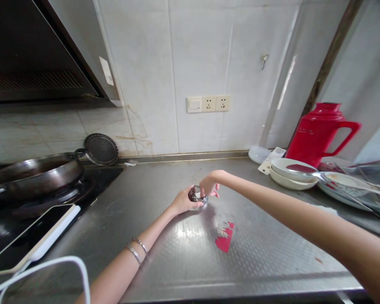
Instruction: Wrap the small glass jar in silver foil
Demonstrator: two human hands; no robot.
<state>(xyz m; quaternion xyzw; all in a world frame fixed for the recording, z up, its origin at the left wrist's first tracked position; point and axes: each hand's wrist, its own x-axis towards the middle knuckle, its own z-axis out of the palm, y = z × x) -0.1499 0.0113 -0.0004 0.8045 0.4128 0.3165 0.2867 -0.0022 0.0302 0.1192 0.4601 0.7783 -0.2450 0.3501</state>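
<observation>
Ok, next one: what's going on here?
A person's left hand holds a small round container on the metal counter. The right hand is bent over it, fingers at its top; whether they reach inside is hard to tell. A red patch lies nearer the person, and a pan sits at the left.

Jar [194, 196] betw. L hand [184, 200] & R hand [210, 184], R fingers at its mouth. Well L of L hand: stove [109, 174] w/ pan [61, 174] on it; device [28, 238] nearer viewer. Behind both hands: wall [139, 63] w/ sockets [215, 104]. R of R hand: bowls [293, 180] (one in another), thermos [313, 139] behind 'em. Patch [223, 243] on counter [164, 257], just before R hand.
</observation>
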